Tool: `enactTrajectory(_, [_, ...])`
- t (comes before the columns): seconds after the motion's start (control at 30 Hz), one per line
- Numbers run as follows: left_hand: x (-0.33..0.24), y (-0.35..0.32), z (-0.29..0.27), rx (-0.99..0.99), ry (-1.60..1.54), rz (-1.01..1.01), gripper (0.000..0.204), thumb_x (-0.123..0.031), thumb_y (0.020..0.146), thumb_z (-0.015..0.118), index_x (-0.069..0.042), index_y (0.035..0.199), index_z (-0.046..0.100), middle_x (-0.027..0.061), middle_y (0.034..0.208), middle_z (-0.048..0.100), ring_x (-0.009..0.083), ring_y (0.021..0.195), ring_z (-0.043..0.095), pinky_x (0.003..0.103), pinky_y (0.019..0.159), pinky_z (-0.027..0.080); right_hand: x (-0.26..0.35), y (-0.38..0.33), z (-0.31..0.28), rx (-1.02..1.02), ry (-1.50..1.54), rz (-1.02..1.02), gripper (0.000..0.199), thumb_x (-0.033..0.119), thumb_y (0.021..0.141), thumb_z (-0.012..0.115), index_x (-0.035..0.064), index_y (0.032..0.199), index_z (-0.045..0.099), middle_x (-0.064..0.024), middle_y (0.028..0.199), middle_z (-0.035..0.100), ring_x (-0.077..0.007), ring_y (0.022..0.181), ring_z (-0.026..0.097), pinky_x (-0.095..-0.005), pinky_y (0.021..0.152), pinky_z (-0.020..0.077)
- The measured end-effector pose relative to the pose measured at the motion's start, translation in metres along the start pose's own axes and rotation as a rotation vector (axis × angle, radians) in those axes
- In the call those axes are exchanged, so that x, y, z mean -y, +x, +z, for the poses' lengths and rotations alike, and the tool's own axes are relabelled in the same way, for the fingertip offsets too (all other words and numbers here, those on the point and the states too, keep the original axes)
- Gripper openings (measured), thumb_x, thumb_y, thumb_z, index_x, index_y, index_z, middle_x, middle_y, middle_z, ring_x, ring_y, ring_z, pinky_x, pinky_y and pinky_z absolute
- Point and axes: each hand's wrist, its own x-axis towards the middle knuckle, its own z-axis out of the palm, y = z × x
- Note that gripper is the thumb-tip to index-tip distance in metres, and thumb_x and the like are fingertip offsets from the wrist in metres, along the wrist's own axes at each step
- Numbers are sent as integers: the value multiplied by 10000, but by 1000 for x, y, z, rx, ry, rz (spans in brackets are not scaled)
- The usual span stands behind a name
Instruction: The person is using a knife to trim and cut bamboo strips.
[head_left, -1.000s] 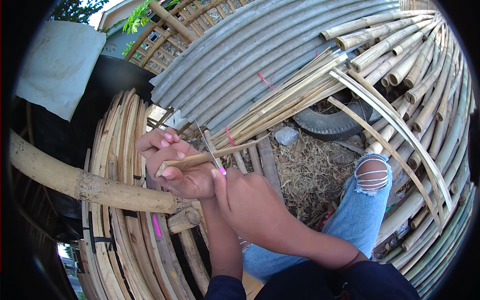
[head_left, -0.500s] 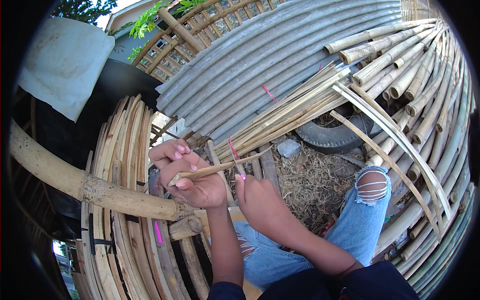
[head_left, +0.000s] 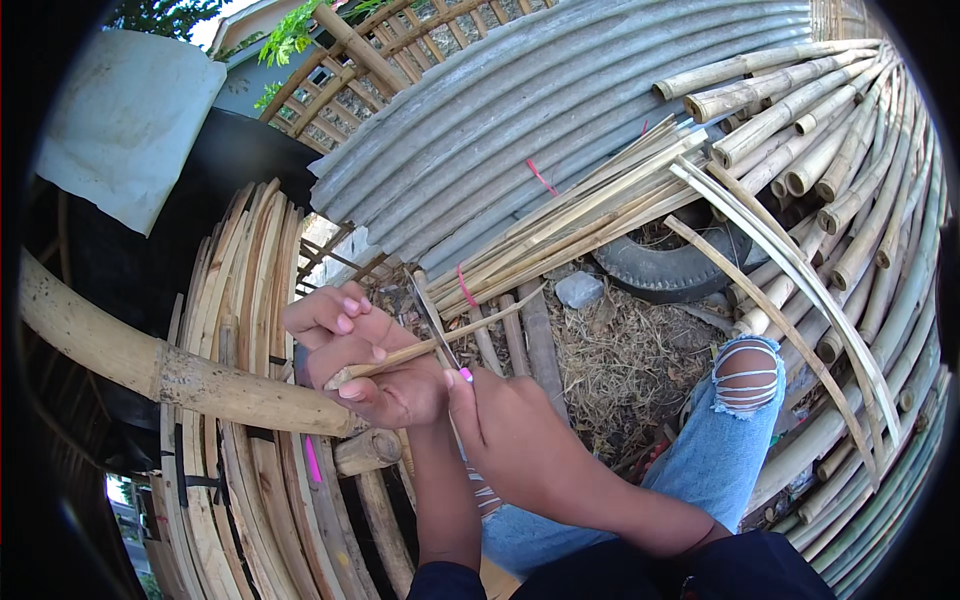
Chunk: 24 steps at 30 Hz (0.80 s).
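My left hand (head_left: 362,358) grips a thin bamboo strip (head_left: 440,344) that runs from the fist up to the right. My right hand (head_left: 510,435) holds a knife (head_left: 432,318), its narrow blade laid across the strip close to the left fist. Both hands sit above a bundle of curved bamboo slats (head_left: 240,420). A thick bamboo pole (head_left: 160,375) passes just under the left hand.
Corrugated metal sheets (head_left: 560,110) lean at the back. Long bamboo poles (head_left: 840,190) and split strips fan out on the right. An old tyre (head_left: 680,265) and dry shavings (head_left: 610,350) lie on the ground. My knee in torn jeans (head_left: 745,390) is at right.
Both hands have shifted a little to the right and up in view; the knife blade stays on the strip near the left fist.
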Motion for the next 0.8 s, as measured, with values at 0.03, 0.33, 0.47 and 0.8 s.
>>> enactTrajectory(0.03, [0, 0, -2, 0, 5, 8, 480, -513, 838, 476, -97, 602, 431, 64, 816, 346, 170, 767, 330, 300, 685, 300, -2, 2, 0, 5, 2, -8, 307, 148, 911, 362, -79, 760, 503, -262, 642, 525, -443, 631, 511, -487, 587, 404])
enactTrajectory(0.33, [-1, -2, -4, -58, 16, -55, 504, -526, 816, 506, -70, 621, 419, 60, 852, 340, 170, 794, 327, 295, 720, 295, 4, 4, -6, 73, 41, 37, 317, 142, 912, 348, -95, 754, 487, -268, 651, 517, -441, 605, 513, -479, 570, 409])
enactTrajectory(0.47, [1, -2, -10, 38, -30, -13, 477, -465, 863, 466, -89, 585, 368, 72, 853, 335, 174, 809, 345, 303, 738, 331, 23, 4, -10, 97, -48, 47, 315, 136, 909, 356, -103, 751, 488, -281, 631, 514, -446, 599, 522, -458, 566, 434])
enactTrajectory(0.8, [0, -5, -6, 30, 17, -21, 489, -524, 829, 483, -86, 620, 429, 64, 851, 339, 169, 801, 331, 302, 710, 295, 16, 4, -9, 96, -39, 108, 271, 127, 900, 371, -103, 818, 487, -270, 701, 523, -417, 614, 517, -457, 550, 417])
